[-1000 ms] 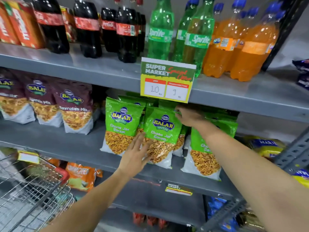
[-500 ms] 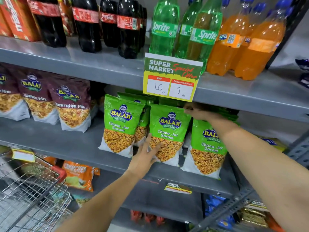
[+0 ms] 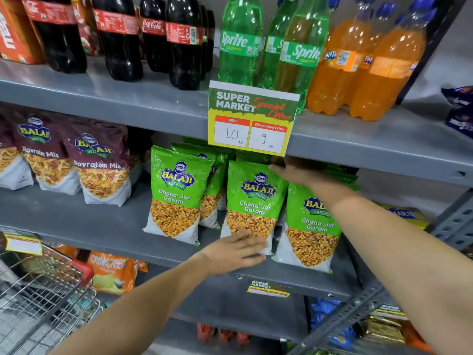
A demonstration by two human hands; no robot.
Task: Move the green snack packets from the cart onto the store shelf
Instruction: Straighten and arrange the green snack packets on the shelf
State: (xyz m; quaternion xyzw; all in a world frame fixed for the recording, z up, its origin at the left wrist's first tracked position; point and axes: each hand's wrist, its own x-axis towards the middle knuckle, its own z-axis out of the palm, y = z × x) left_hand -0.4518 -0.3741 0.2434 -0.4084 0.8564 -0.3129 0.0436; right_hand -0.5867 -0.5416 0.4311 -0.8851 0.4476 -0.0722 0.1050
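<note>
The middle green packet (image 3: 256, 201) stands upright on the grey shelf (image 3: 76, 221), label forward. The left hand (image 3: 235, 252) lies flat at its base; the right hand (image 3: 297, 172), fingers extended, touches its top under the price card (image 3: 253, 119).

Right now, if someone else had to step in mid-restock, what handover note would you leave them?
Left hand: open, flat against the bottom of the middle green packet, steadying it.
Right hand: at the top edge of that packet; its grip is hidden, fingers reaching behind.
Placed: three green packets stand in the front row on the middle shelf, the left packet, the middle one and the right packet, with more behind.
Cart: lower left; no green packets visible in the part shown.
Left: release the middle packet, check the cart for leftovers.
</note>
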